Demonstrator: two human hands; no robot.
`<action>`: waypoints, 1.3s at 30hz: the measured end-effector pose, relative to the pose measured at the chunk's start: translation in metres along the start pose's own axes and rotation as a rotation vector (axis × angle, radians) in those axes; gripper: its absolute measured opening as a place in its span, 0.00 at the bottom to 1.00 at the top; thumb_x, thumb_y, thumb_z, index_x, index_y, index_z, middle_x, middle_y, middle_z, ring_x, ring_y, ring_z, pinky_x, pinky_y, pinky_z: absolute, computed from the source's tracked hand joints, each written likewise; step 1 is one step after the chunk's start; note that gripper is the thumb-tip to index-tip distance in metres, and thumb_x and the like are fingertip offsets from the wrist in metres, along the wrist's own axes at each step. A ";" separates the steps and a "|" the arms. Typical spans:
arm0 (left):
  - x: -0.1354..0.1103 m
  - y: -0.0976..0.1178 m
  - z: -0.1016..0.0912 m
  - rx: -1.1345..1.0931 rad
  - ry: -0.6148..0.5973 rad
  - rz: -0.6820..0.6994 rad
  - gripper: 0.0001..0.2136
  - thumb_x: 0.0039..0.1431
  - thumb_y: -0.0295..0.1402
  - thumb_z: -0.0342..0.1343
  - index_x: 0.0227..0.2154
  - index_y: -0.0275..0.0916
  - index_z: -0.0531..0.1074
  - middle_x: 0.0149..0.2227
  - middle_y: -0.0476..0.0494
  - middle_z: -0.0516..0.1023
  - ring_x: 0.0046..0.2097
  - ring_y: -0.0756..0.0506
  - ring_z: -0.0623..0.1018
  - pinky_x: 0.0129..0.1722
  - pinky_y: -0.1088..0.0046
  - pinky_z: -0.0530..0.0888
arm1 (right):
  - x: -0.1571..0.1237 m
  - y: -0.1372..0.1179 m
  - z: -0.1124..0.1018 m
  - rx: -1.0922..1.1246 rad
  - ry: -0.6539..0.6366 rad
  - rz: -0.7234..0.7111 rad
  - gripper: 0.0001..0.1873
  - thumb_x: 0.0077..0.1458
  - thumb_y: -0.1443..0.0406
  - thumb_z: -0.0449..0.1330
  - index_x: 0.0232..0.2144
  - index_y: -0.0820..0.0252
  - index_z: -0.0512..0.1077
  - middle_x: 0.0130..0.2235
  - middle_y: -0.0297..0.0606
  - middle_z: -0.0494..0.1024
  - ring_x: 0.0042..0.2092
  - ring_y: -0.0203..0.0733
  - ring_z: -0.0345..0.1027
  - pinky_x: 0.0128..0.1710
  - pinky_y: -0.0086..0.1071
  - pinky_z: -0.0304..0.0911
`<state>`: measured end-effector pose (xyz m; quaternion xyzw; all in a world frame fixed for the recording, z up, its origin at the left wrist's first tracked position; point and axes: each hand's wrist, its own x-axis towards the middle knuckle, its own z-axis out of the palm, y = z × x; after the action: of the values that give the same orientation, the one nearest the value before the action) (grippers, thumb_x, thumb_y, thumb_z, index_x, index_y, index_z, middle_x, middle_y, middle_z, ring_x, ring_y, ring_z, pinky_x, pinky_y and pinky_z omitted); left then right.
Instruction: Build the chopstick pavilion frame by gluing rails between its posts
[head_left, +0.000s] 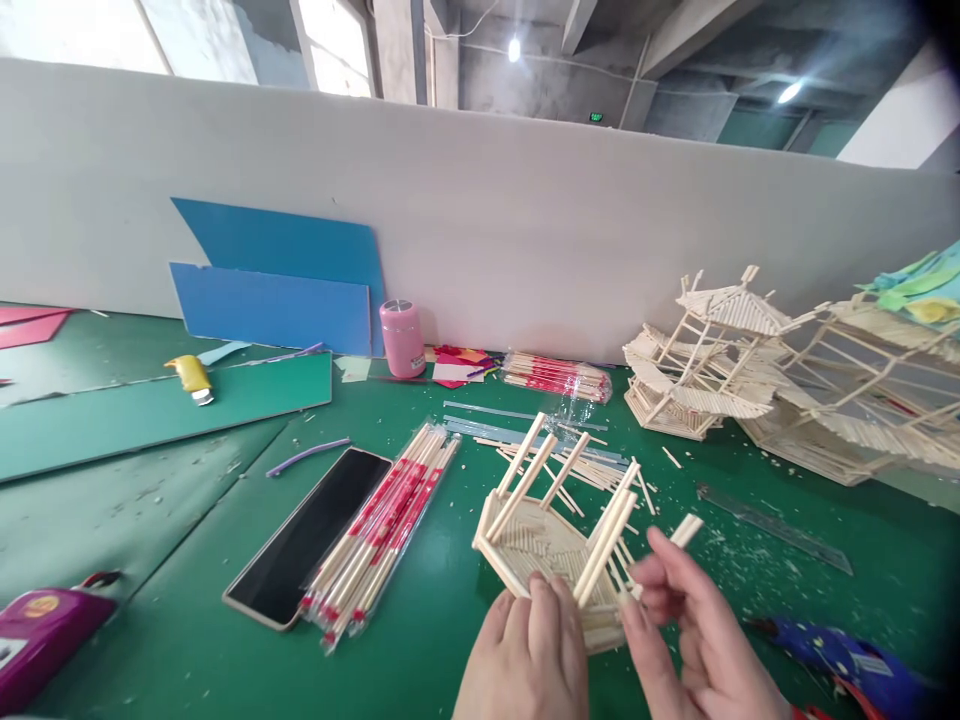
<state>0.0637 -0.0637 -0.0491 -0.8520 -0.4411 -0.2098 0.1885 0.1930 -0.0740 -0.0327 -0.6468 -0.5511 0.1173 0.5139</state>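
Note:
My left hand (529,650) grips the near edge of a small chopstick model (547,535), a flat slatted base with several upright posts. It is held tilted just above the green table (187,620). My right hand (694,625) pinches the model's right side, and a short stick piece (685,529) pokes out above its fingers. Loose cut sticks (570,465) lie on the table behind the model.
A pack of wrapped chopsticks (382,530) and a black phone (311,535) lie to the left. Finished stick pavilions (712,365) stand at the right, with a clear ruler (772,525) in front. A pink bottle (402,338), blue boards (277,280) and another chopstick pack (555,377) sit by the wall.

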 end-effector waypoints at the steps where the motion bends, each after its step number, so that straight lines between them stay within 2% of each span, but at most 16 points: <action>1: 0.000 0.000 0.000 -0.001 0.005 -0.006 0.15 0.55 0.16 0.40 0.41 0.28 0.69 0.34 0.35 0.78 0.34 0.43 0.78 0.34 0.67 0.76 | 0.006 -0.003 0.002 -0.059 -0.027 -0.042 0.24 0.55 0.57 0.53 0.53 0.57 0.60 0.37 0.42 0.71 0.34 0.43 0.66 0.31 0.34 0.65; 4: -0.001 0.000 0.001 -0.014 0.001 -0.013 0.15 0.57 0.17 0.39 0.41 0.29 0.69 0.33 0.36 0.78 0.34 0.44 0.78 0.35 0.68 0.76 | 0.020 -0.005 0.008 -0.177 -0.080 -0.165 0.34 0.51 0.55 0.55 0.57 0.60 0.53 0.39 0.45 0.72 0.36 0.45 0.68 0.30 0.35 0.67; 6: 0.000 -0.001 0.001 -0.034 -0.006 -0.001 0.15 0.57 0.18 0.39 0.42 0.29 0.69 0.33 0.36 0.78 0.35 0.44 0.78 0.34 0.69 0.76 | 0.025 -0.004 0.012 -0.193 -0.101 -0.189 0.38 0.51 0.55 0.56 0.59 0.62 0.49 0.37 0.44 0.72 0.35 0.46 0.68 0.31 0.37 0.67; 11: 0.002 -0.006 -0.002 -0.101 -0.001 0.053 0.16 0.56 0.19 0.38 0.43 0.25 0.67 0.33 0.34 0.78 0.34 0.42 0.79 0.32 0.68 0.77 | 0.024 -0.009 0.015 -0.164 -0.128 -0.156 0.36 0.52 0.58 0.55 0.59 0.63 0.48 0.30 0.39 0.71 0.31 0.43 0.68 0.30 0.38 0.68; 16: 0.004 -0.010 -0.010 -0.157 0.039 0.082 0.17 0.56 0.20 0.35 0.39 0.24 0.69 0.34 0.28 0.78 0.34 0.40 0.80 0.31 0.66 0.78 | 0.026 -0.023 0.014 -0.107 -0.142 -0.084 0.35 0.51 0.59 0.54 0.58 0.64 0.50 0.30 0.38 0.71 0.31 0.43 0.67 0.32 0.39 0.67; 21: 0.002 -0.011 -0.013 -0.205 -0.025 0.079 0.16 0.57 0.19 0.37 0.43 0.21 0.65 0.37 0.26 0.78 0.38 0.39 0.79 0.34 0.64 0.78 | 0.028 -0.027 0.010 -0.095 -0.168 -0.036 0.35 0.50 0.60 0.55 0.58 0.63 0.50 0.29 0.35 0.69 0.31 0.41 0.66 0.34 0.40 0.66; 28: 0.001 -0.009 -0.013 -0.296 -0.030 0.040 0.14 0.59 0.21 0.38 0.45 0.22 0.62 0.38 0.24 0.77 0.37 0.37 0.79 0.32 0.61 0.78 | 0.027 -0.026 0.008 -0.035 -0.217 -0.029 0.36 0.51 0.62 0.56 0.59 0.61 0.47 0.30 0.33 0.68 0.31 0.40 0.66 0.35 0.38 0.65; 33: 0.002 -0.012 -0.014 -0.317 -0.044 0.081 0.14 0.58 0.20 0.39 0.46 0.22 0.61 0.39 0.22 0.77 0.39 0.37 0.79 0.34 0.60 0.78 | 0.027 -0.026 0.008 -0.008 -0.238 -0.002 0.36 0.51 0.63 0.55 0.59 0.61 0.46 0.30 0.33 0.68 0.32 0.40 0.65 0.35 0.39 0.65; 39: 0.004 -0.014 -0.013 -0.321 -0.078 0.083 0.14 0.56 0.18 0.39 0.44 0.25 0.62 0.39 0.24 0.76 0.38 0.38 0.79 0.34 0.61 0.77 | 0.029 -0.026 0.008 0.030 -0.232 -0.039 0.36 0.51 0.62 0.57 0.59 0.60 0.47 0.32 0.34 0.69 0.33 0.39 0.64 0.36 0.38 0.64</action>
<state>0.0521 -0.0599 -0.0340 -0.8962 -0.3732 -0.2364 0.0411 0.1827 -0.0493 -0.0035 -0.6105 -0.6174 0.1896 0.4584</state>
